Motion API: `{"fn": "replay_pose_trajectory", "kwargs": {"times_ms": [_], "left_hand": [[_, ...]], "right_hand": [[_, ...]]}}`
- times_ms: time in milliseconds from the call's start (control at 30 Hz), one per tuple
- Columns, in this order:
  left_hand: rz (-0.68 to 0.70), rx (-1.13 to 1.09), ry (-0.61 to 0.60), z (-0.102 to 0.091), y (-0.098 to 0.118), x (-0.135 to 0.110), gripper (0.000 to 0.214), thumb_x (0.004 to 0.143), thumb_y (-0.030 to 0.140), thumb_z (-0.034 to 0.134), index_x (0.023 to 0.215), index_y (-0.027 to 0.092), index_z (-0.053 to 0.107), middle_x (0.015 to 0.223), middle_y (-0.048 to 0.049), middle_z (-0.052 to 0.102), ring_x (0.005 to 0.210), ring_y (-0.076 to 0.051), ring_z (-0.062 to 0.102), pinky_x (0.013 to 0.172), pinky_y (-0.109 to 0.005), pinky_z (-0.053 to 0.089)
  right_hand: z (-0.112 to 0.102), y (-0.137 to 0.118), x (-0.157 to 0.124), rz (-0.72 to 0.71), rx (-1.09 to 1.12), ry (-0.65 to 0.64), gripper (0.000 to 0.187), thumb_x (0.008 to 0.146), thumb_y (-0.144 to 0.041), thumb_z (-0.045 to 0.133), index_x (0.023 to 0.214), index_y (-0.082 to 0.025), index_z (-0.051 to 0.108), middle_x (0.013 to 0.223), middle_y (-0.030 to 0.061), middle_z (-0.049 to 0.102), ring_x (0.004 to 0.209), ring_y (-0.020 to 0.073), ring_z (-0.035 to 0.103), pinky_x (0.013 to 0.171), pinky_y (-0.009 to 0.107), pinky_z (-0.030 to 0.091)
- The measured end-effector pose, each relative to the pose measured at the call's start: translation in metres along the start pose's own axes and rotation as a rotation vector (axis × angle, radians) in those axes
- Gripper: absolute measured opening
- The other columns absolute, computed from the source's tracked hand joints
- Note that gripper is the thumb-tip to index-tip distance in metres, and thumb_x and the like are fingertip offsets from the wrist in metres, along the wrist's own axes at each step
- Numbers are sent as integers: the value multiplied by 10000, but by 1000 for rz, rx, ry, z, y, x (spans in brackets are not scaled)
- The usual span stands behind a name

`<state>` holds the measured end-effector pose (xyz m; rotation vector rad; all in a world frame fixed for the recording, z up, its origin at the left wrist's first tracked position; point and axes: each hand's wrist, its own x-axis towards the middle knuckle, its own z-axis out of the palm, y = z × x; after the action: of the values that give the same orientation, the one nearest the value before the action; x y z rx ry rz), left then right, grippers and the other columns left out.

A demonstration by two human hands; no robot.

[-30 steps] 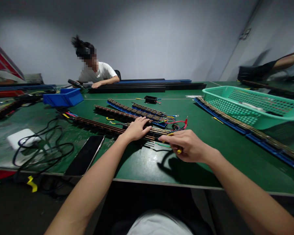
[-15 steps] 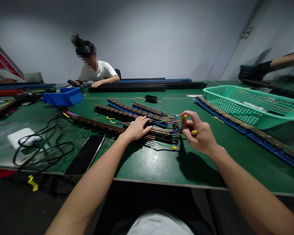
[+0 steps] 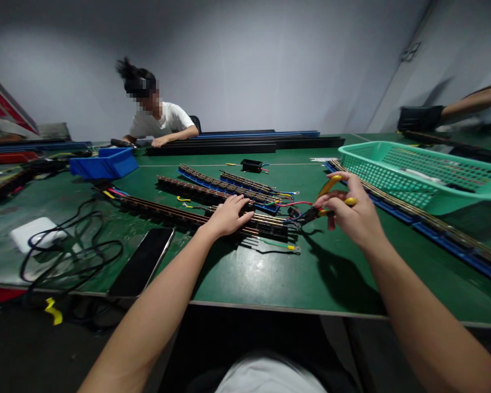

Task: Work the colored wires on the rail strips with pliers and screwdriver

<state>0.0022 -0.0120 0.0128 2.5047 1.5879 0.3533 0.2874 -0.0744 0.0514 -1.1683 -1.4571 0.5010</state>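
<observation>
Yellow-handled pliers (image 3: 328,188) farther right than before, in right fingers (image 3: 351,181)

No text, label, brand, number or sign can be read; a dark mark on the white shirt (image 3: 173,115), upper left, is too small to tell.

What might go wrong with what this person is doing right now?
The yellow-handled pliers in the right hand have their tips close to several loose wires, so they might snag or nick a neighbour such as the red wire.

The left hand rests on the strips; a slip could shift them.

The phone reaches the table's front edge, so a bump might knock it off.
</observation>
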Motion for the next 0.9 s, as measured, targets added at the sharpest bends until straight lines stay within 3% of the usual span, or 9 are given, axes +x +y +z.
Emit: {"fn": "replay_pose_trajectory", "kwargs": {"times_ms": [100, 200, 433, 767, 833, 900], "left_hand": [[1, 7, -3, -1, 0, 0, 545, 983, 525, 433, 1443, 237, 468, 1586, -104, 376, 1487, -278, 285, 1148, -568, 320], [5, 14, -1, 0, -1, 0, 546, 985, 522, 428, 1444, 228, 468, 1584, -109, 378, 1486, -283, 285, 1142, -576, 327], [27, 32, 17, 3, -3, 2, 546, 988, 513, 426, 1446, 220, 470, 1573, -108, 398, 1481, -275, 297, 1157, -531, 328], [34, 43, 34, 6, -5, 3, 559, 988, 519, 414, 1448, 206, 467, 1570, -106, 406, 1480, -277, 297, 1154, -532, 334], [37, 39, 31, 5, -4, 2, 571, 988, 522, 408, 1449, 189, 465, 1568, -119, 405, 1478, -283, 300, 1154, -537, 333], [33, 38, 28, 4, -3, 2, 575, 988, 519, 403, 1453, 186, 462, 1570, -123, 401, 1477, -283, 302, 1158, -533, 326]], "right_hand": [[-3, -9, 1, 54, 136, 139, 490, 716, -192, 598, 1184, -259, 468, 751, -5, 694, 396, 134, 520, 274, 212, 368], [5, -16, -3, -28, 258, 200, 533, 724, -174, 625, 1210, -264, 427, 796, 2, 694, 403, 122, 517, 293, 212, 374], [51, -10, -22, -150, 278, -14, 501, 888, -300, 599, 1298, -311, 313, 996, 20, 669, 519, 119, 611, 401, 241, 510], [88, 11, -17, -175, 139, -148, 480, 912, -318, 556, 1298, -286, 274, 1039, 36, 659, 550, 115, 652, 511, 257, 563], [90, 17, -13, -278, 41, -176, 444, 920, -266, 524, 1296, -269, 288, 1024, 43, 673, 577, 119, 657, 531, 248, 536], [90, 20, -9, -482, -106, -254, 419, 905, -180, 483, 1289, -245, 328, 986, 48, 695, 631, 132, 669, 569, 242, 505]]}}
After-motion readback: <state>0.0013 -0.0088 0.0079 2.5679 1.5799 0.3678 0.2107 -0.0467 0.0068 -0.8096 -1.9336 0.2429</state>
